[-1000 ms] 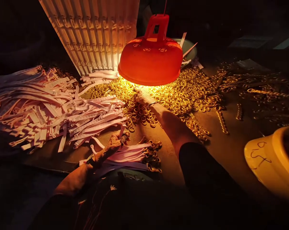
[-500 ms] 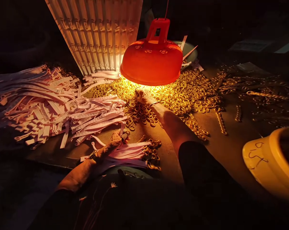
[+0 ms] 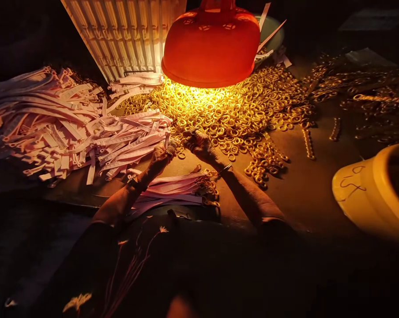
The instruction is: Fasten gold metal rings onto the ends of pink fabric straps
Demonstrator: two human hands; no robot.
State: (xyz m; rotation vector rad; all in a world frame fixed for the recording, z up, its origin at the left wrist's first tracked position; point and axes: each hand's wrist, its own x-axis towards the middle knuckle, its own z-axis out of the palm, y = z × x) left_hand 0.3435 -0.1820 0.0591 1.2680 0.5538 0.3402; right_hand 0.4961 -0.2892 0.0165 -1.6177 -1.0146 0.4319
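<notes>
A dim bench [image 3: 305, 194] is seen from above, lit by a low red lamp shade [image 3: 211, 44]. Since half a second ago the right hand [image 3: 201, 145] has been drawn back from deep in the heap of gold rings [image 3: 239, 106] under the lamp, and is now held at the heap's near edge, just beside the left hand [image 3: 159, 157]. From this it is judged that the reach into the rings is over and the two hands are being brought together. The right arm is bent in towards the body, with a thin bangle at the wrist; its grip is closed, fingers curled inward, though what is pinched in them cannot be made out. The left forearm is angled up from the lower left, and its grip is closed on a white strip [image 3: 167, 142] that is held nearly upright (as it was in both earlier views). A wide pile of loose strips [image 3: 54, 128] is spread to the left, and a bundle [image 3: 176, 190] of strips with rings at their ends is laid between the forearms. A ribbed panel [image 3: 126, 35] is propped behind, and a yellow tub [image 3: 368, 190] marked with handwriting is set at the right.
</notes>
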